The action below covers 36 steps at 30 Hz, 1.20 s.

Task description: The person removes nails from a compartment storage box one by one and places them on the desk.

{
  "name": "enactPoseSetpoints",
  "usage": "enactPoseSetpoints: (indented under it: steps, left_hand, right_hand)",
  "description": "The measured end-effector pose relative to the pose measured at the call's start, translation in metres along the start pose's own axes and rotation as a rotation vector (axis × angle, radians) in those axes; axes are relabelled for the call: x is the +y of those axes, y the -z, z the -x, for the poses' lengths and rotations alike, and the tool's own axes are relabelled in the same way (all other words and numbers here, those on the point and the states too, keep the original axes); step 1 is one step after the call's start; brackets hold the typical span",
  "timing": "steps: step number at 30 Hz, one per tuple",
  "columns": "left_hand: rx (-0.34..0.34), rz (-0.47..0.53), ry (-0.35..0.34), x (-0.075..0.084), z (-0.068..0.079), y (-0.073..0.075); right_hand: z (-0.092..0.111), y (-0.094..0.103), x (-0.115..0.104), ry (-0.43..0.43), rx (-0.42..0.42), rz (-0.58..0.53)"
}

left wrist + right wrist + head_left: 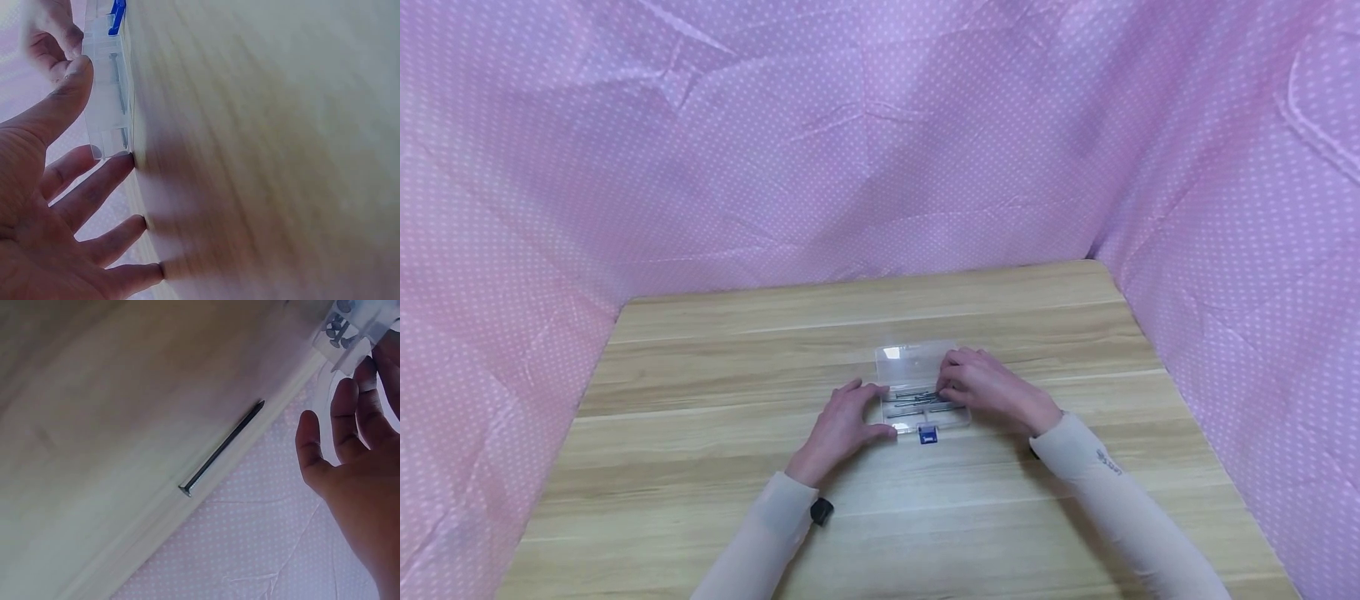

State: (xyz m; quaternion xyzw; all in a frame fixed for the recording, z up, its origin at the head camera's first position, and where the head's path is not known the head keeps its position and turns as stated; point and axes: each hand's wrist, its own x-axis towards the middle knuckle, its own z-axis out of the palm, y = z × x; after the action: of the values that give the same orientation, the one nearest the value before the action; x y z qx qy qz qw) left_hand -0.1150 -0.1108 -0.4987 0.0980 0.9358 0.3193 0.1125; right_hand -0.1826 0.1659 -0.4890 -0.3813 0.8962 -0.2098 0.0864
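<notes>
At lower centre of the head view, a clear box (912, 367) of nails (917, 399) is touched by the left hand (842, 421), fingers spread; whether anything is pinched by the right hand (988, 387) cannot be told. Nails could be spilled if the box were tipped by a push.

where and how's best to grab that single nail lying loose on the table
Probably mid-shank: pinch the nail from above, thumb and finger across its long sides. It lies flat on the table, thin and straight, sides exposed; one end flares into a head, the other narrows to a sharp tip.
</notes>
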Motion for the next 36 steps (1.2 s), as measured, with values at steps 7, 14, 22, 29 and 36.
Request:
enactPoseSetpoints:
  steps: [7, 14, 22, 29, 36]
  left_hand:
    - [0.006, -0.003, -0.024, 0.0, 0.0, 0.0]
    - [0.017, 0.002, -0.039, -0.001, 0.0, 0.0]
    - [0.022, -0.001, -0.033, -0.001, 0.0, -0.001]
    - [0.019, -0.003, -0.032, -0.001, 0.0, -0.001]
    - [0.018, -0.002, -0.028, 0.0, 0.001, -0.001]
  right_hand:
    - [0.003, 0.002, -0.003, 0.046, 0.041, -0.009]
    - [0.006, 0.003, -0.004, 0.043, 0.066, -0.045]
    - [0.009, 0.005, -0.002, 0.057, 0.093, -0.062]
    - [0.014, 0.007, 0.0, 0.053, 0.123, -0.059]
    - [0.019, 0.009, 0.001, 0.029, 0.146, -0.054]
